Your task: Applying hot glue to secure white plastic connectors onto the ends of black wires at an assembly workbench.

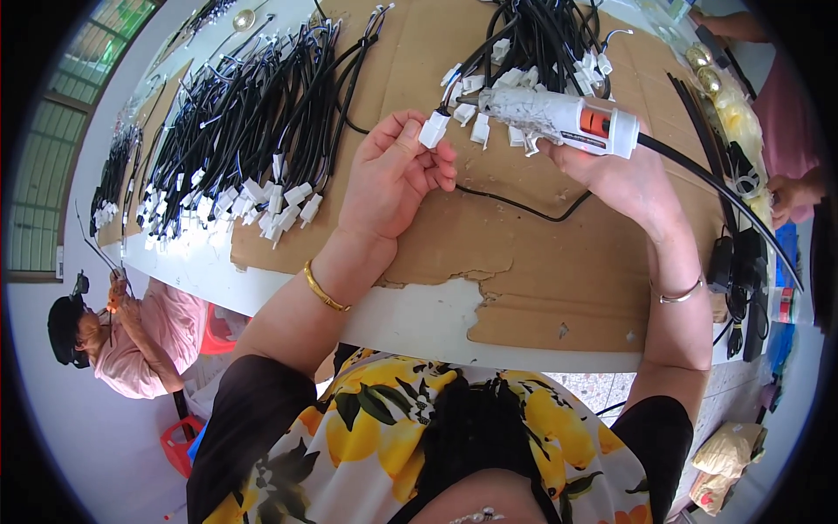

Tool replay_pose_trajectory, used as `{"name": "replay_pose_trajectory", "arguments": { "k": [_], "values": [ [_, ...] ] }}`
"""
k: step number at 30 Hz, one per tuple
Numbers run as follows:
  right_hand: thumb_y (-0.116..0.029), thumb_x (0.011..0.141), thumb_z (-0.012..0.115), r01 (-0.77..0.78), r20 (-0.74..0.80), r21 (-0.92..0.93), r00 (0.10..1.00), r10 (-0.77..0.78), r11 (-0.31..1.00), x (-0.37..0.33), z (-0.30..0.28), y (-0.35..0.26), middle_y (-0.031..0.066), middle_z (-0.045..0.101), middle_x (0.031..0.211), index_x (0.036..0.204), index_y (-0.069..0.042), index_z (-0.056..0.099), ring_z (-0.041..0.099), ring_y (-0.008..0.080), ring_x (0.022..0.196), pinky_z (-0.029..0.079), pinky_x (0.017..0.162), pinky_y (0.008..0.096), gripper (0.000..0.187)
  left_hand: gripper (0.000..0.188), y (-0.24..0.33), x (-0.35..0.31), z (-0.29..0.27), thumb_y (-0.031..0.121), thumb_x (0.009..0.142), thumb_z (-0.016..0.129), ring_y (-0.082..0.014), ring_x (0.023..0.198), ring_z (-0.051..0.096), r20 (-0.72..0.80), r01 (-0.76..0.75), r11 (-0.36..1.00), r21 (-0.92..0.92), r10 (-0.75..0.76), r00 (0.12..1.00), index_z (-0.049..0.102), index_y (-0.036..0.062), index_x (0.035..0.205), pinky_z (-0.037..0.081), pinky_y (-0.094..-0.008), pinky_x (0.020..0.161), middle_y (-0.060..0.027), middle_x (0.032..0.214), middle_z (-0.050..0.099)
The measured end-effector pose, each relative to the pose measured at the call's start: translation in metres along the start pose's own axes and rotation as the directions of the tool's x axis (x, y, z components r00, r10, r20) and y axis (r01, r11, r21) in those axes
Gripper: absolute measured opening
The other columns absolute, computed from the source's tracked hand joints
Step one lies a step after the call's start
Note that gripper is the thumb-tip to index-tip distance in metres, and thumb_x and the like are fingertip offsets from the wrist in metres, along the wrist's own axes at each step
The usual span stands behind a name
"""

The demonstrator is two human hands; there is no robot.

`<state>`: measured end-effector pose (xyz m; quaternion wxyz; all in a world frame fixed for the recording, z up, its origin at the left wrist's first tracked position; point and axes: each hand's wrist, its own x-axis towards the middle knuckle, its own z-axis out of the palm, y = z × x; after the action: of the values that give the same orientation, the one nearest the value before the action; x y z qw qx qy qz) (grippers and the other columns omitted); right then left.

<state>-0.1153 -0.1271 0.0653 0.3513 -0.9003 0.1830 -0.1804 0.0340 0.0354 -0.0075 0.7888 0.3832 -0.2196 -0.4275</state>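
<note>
My left hand (403, 157) pinches a white plastic connector (434, 129) that sits on the end of a black cable. In my right hand (615, 170) is a white hot glue gun (559, 118) with an orange part at its rear. Its nozzle points left, close to the wires behind the connector; whether it touches them I cannot tell. A black cord runs from the gun's back end toward the lower right. Just beyond the gun lies a bundle of black cables (546, 44) with white connectors at their near ends.
Brown cardboard (559, 288) covers much of the white table (406, 314). A large pile of black cables (244, 131) with white connectors lies at the left. Black adapters and cords (738, 271) are at the right edge. One person (148, 341) sits at the left; another person's hand (790, 196) shows at the right.
</note>
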Motion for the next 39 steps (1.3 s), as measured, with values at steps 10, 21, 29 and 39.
{"name": "replay_pose_trajectory", "arguments": {
  "k": [10,21,29,39],
  "values": [
    [-0.016,0.068,0.063,-0.036,0.077,0.059,0.997,0.032,0.998,-0.005,-0.001,0.003,0.0054,0.063,0.070,0.086,-0.004,0.061,0.056,0.0112,0.060,0.046,0.060,0.0241,0.021,0.016,-0.005,0.001,0.000,0.018,0.090,0.041,-0.0190,0.064,0.055,0.026,-0.011,1.000,-0.029,0.012,1.000,0.047,0.0061,0.099,0.046,-0.0293,0.055,-0.0110,0.076,0.057],
    [-0.029,0.064,0.064,0.063,0.012,-0.243,0.998,-0.062,0.968,0.002,-0.002,0.016,0.0139,0.061,0.076,0.081,-0.004,0.061,0.059,0.0288,0.073,0.048,0.070,0.0326,0.030,0.017,-0.005,0.005,-0.010,0.014,0.089,0.044,-0.0166,0.070,0.052,0.086,-0.049,0.999,0.022,0.047,0.995,0.047,0.0068,0.104,0.042,-0.0271,0.060,-0.0106,0.083,0.056],
    [-0.019,0.068,0.063,0.072,0.060,0.047,0.995,-0.075,0.996,0.006,-0.002,0.006,0.0071,0.063,0.076,0.086,-0.006,0.062,0.060,0.0124,0.070,0.047,0.066,0.0256,0.022,0.021,-0.006,0.002,-0.011,0.006,0.084,0.051,-0.0147,0.073,0.054,-0.030,-0.105,0.992,0.067,0.107,0.994,0.047,0.0072,0.104,0.045,-0.0263,0.066,-0.0110,0.092,0.058],
    [-0.013,0.069,0.063,-0.147,0.111,0.119,0.985,0.134,0.982,0.001,-0.003,-0.006,0.0043,0.063,0.079,0.089,-0.002,0.058,0.057,0.0089,0.072,0.045,0.068,0.0235,0.024,0.023,-0.007,0.006,-0.002,-0.005,0.077,0.056,-0.0170,0.076,0.057,-0.110,-0.144,0.988,0.050,0.149,0.983,0.046,0.0022,0.096,0.050,-0.0303,0.070,-0.0079,0.087,0.055]
  ]
}}
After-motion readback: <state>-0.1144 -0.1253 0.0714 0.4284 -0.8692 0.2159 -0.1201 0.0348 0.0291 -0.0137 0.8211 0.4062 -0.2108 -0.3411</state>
